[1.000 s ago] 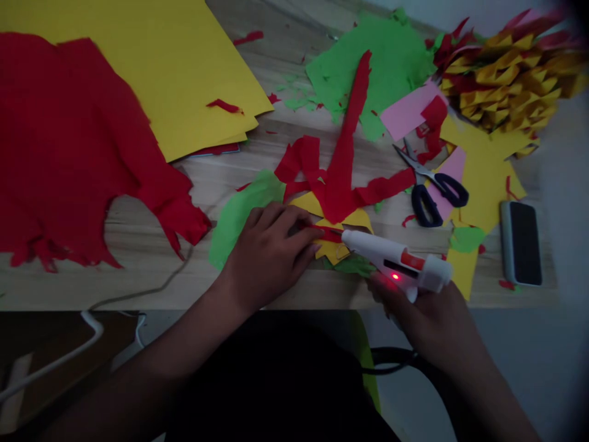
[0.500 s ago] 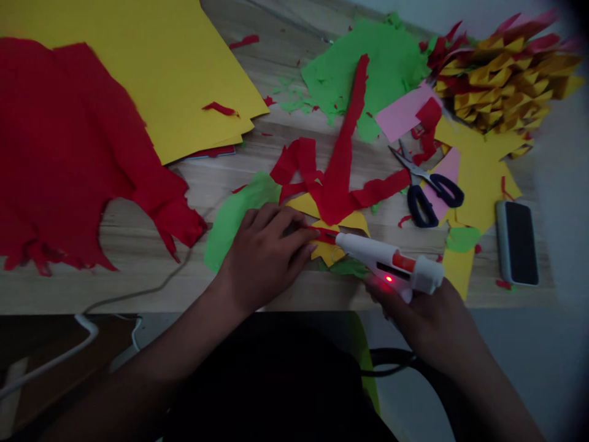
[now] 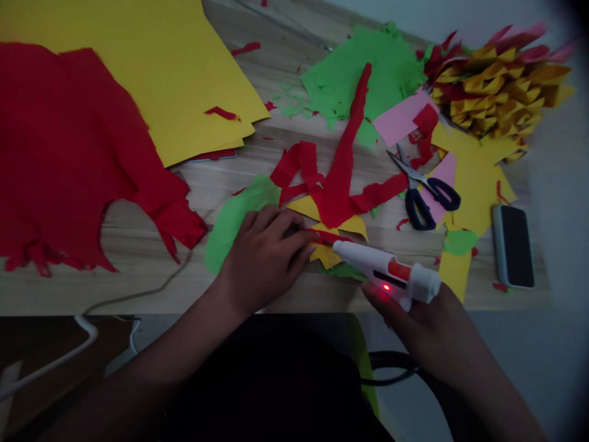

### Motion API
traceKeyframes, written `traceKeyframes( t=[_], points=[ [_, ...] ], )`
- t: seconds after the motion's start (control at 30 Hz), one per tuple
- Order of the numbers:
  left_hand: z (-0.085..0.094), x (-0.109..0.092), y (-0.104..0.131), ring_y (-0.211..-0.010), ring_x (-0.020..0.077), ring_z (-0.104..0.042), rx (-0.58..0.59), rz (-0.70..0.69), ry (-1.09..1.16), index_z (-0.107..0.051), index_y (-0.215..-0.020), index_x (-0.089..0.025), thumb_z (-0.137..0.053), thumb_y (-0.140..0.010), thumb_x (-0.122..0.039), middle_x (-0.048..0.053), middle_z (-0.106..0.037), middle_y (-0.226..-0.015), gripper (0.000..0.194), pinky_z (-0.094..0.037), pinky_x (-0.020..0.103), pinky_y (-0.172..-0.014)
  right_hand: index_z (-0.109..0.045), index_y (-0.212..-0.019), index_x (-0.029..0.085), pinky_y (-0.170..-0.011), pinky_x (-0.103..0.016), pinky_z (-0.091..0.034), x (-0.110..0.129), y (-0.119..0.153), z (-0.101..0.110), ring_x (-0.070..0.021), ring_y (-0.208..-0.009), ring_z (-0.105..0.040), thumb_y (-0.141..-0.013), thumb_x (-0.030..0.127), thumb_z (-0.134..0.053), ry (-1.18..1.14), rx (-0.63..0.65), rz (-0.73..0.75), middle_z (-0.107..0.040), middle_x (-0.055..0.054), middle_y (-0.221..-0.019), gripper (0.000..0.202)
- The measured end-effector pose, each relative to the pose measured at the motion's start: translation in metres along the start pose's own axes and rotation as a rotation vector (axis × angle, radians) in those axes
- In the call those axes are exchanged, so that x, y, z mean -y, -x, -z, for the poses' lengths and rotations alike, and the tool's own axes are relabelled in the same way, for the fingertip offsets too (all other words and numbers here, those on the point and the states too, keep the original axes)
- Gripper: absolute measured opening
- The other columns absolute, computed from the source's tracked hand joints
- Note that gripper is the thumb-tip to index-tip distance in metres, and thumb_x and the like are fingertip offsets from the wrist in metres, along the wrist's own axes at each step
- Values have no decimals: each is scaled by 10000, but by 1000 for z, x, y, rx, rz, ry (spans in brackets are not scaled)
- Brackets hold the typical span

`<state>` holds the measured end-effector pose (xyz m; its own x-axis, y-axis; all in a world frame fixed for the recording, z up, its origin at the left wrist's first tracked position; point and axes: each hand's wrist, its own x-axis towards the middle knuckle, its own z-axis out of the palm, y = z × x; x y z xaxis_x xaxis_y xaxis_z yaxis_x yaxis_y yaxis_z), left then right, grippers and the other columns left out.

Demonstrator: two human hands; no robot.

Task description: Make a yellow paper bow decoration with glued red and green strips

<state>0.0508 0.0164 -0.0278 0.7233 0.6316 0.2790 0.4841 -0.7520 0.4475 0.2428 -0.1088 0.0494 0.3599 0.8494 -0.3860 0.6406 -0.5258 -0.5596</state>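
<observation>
My right hand [image 3: 421,325] is wrapped round a white hot glue gun [image 3: 375,264] with a red light glowing on its side. The gun's nozzle points left, close to a narrow red paper strip [image 3: 334,236]. My left hand [image 3: 267,258] pinches the left end of that strip between thumb and fingers. Beneath the strip lies a yellow paper cutout [image 3: 327,256] with pointed edges. A larger torn red paper piece [image 3: 338,196] rests just beyond it. Under my left fingers and beside them is a rounded green paper piece [image 3: 239,221].
Large red paper [image 3: 69,147] and yellow sheets [image 3: 161,73] cover the left of the table. Scissors [image 3: 426,187] lie open at right, near a phone [image 3: 514,245]. Green paper [image 3: 359,73] and a bunch of yellow paper flowers [image 3: 499,92] are at the back.
The glue gun's nozzle has shifted slightly down, uncovering more of the red strip. My left hand keeps its pinch. The camera view has moved a little.
</observation>
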Motion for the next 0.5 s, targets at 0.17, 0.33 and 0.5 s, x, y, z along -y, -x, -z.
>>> traceKeyframes(
  t=[0.17, 0.33, 0.5],
  points=[
    [0, 1, 1, -1055, 247, -563, 8, 3, 16, -740, -1059, -279, -570, -955, -318, 49, -677, -1108, 204, -415, 410, -864, -694, -851, 187, -399, -230, -386, -4, 1, 2, -122, -420, -532, -883, 499, -610, -27, 35, 32, -556, 43, -471, 326],
    [1, 2, 0, -1044, 258, -562, 22, 8, 17, -744, -1039, -277, -566, -949, -305, 53, -681, -1100, 202, -409, 413, -842, -651, -751, 207, -414, -240, -371, -10, 13, -1, -133, -452, -514, -857, 503, -645, -199, -29, -50, -540, 33, -476, 315],
    [7, -1, 0, -1039, 254, -595, -65, 13, 36, -683, -1155, -241, -579, -947, -334, 72, -697, -1105, 251, -411, 414, -857, -675, -920, 180, -449, -249, -399, -20, 25, -10, -138, -480, -506, -855, 533, -634, -491, -130, -129, -571, 23, -530, 362]
  ],
)
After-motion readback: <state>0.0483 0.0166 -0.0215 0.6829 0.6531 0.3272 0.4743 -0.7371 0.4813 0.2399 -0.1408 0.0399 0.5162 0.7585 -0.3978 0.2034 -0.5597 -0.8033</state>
